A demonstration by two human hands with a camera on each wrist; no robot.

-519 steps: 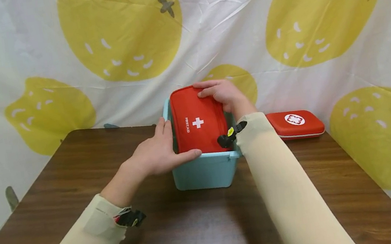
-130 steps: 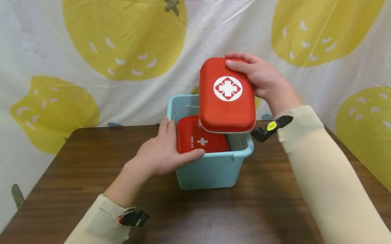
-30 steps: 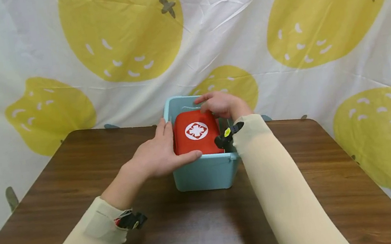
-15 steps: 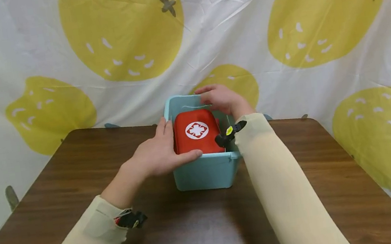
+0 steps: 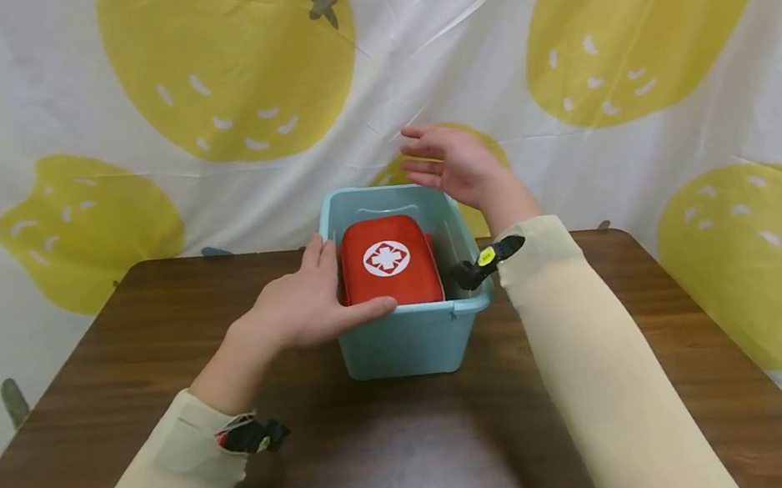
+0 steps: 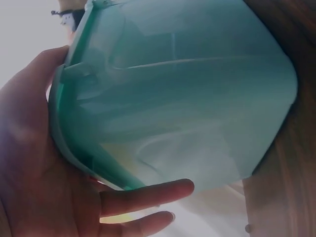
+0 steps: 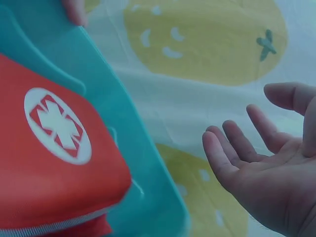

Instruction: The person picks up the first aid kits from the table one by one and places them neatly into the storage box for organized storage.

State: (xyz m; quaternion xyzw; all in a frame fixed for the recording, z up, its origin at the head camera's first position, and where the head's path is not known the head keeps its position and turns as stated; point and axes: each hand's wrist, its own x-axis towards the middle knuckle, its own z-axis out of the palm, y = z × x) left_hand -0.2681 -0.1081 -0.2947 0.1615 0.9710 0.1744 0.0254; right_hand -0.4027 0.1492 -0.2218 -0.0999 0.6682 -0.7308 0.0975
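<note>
A light blue plastic bin point(image 5: 406, 343) stands on the table. Inside it lies a red hard first aid case point(image 5: 391, 273) with a white cross emblem, face up; its zip shows in the right wrist view. A bit of red first aid pouch point(image 7: 101, 227) peeks out beneath; the remainder is hidden. My left hand point(image 5: 301, 304) rests on the bin's near left corner, thumb along the front rim, straight fingers against the outer side in the left wrist view. My right hand point(image 5: 463, 166) hovers above the bin's far right edge, fingers loosely spread, touching nothing.
The bin stands towards the back of a dark brown wooden table point(image 5: 407, 452). Close behind hangs a white curtain point(image 5: 437, 43) with a yellow lemon print. Each wrist carries a small black camera, the right one point(image 5: 488, 259) just above the bin's right rim.
Earlier my right hand put the pouch, then the hard case, into the bin. Within the last second it has risen out of the bin, up and right. My left hand keeps its place.
</note>
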